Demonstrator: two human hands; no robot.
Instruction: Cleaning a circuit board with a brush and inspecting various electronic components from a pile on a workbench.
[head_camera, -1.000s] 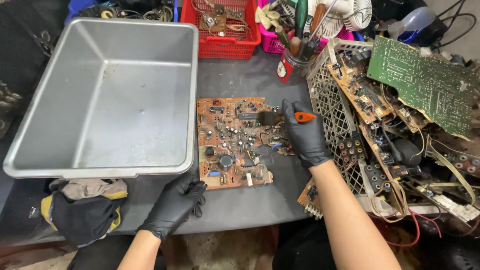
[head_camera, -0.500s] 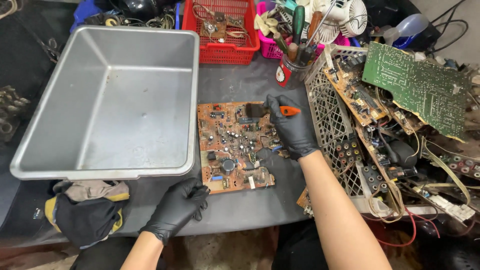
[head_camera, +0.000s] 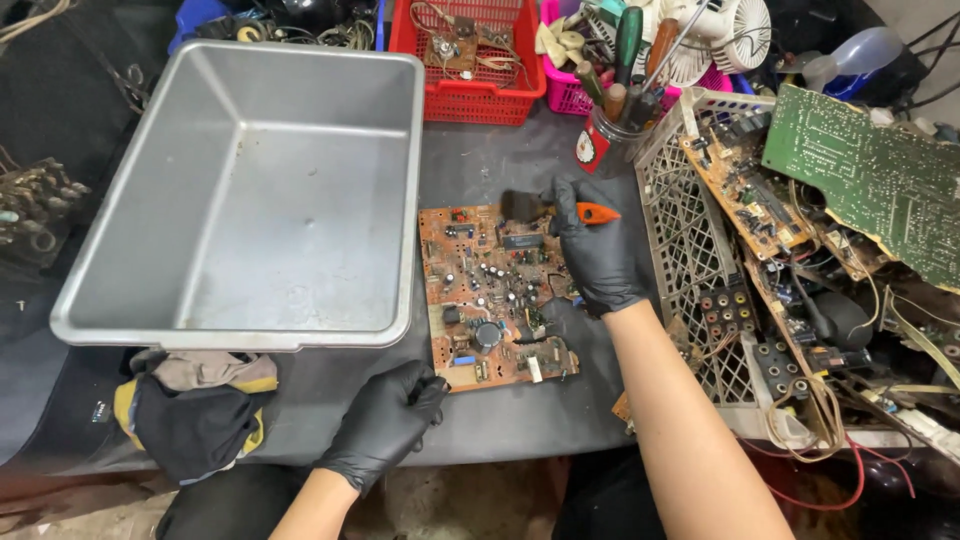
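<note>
Big grey metal tub (head_camera: 250, 190) at 10 o'clock on dark bench (head_camera: 480, 160). White crate (head_camera: 690, 260) of scrap boards at 3 o'clock. Brown circuit board (head_camera: 490, 295) dead centre, flat on bench. Right hand (head_camera: 597, 250), black glove, clamped on orange-handled brush (head_camera: 555, 210) at board's 1 o'clock corner. Left hand (head_camera: 385, 425), gloved, loosely curled, holding nothing, at board's 7 o'clock.

Cluttered dark worktable (head_camera: 480, 160), bare gritty floor (head_camera: 470, 500) beneath.
</note>
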